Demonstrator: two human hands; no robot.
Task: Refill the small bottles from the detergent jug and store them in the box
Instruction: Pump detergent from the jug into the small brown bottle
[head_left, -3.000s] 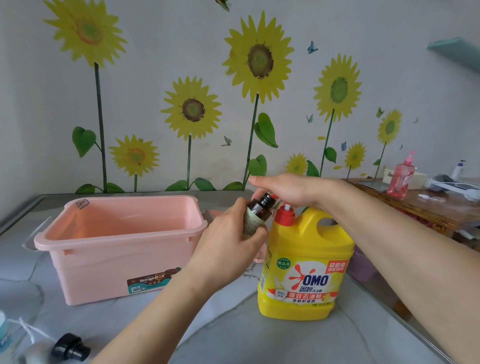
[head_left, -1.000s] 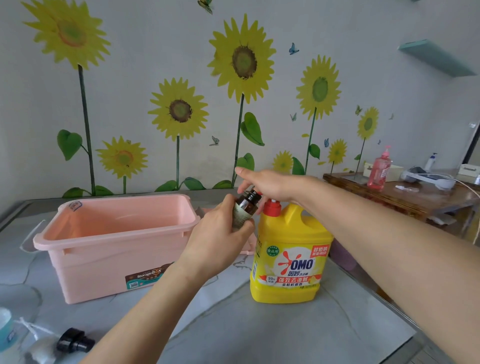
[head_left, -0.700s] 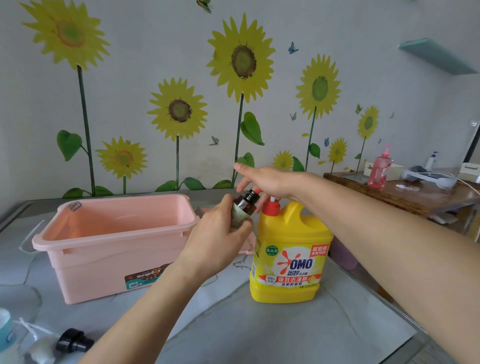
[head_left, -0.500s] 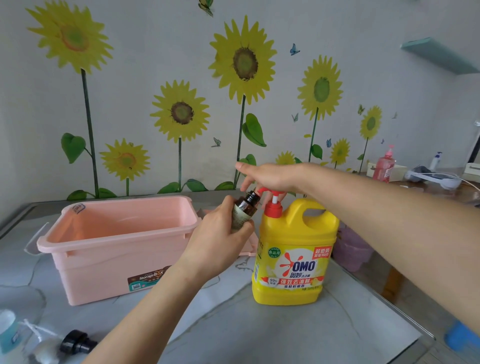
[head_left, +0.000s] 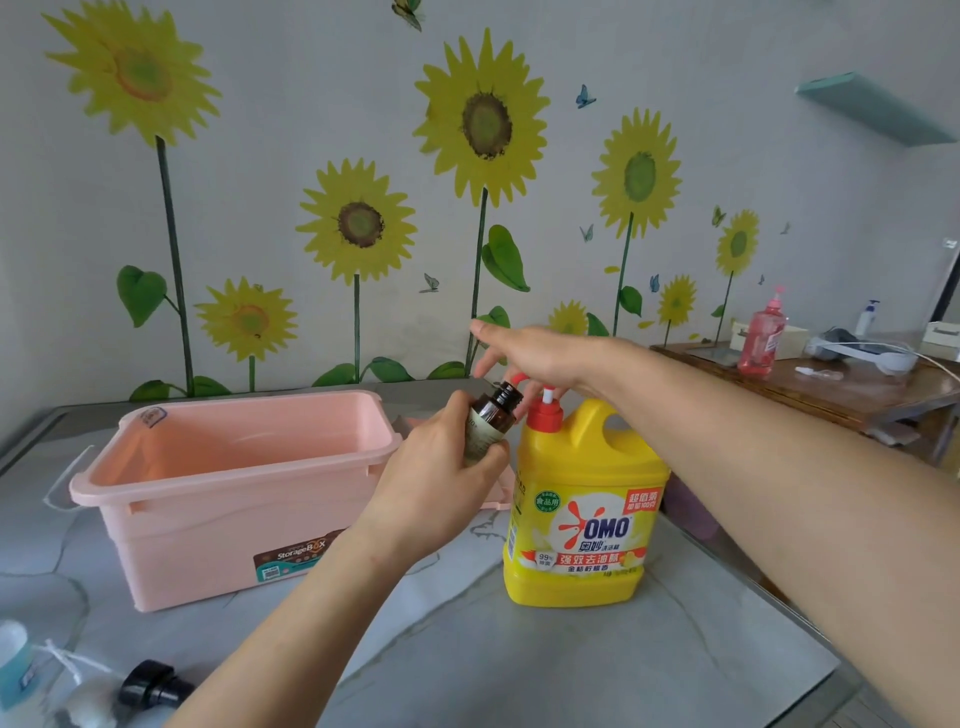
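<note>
A yellow detergent jug with a red pump stands on the grey table, right of centre. My left hand grips a small brown bottle, tilted with its open neck just under the pump's red spout. My right hand rests flat on top of the pump head, fingers straight and spread. The pink storage box stands open to the left; no bottle shows in the part of its inside that I can see.
At the bottom left lie a black pump cap and a small bottle with blue liquid. A wooden side table at the right holds a pink pump bottle. The table's edge runs along the right.
The pump head has risen from its pressed-down position, and my right hand has come up with it. My left hand keeps the brown bottle at the spout.
</note>
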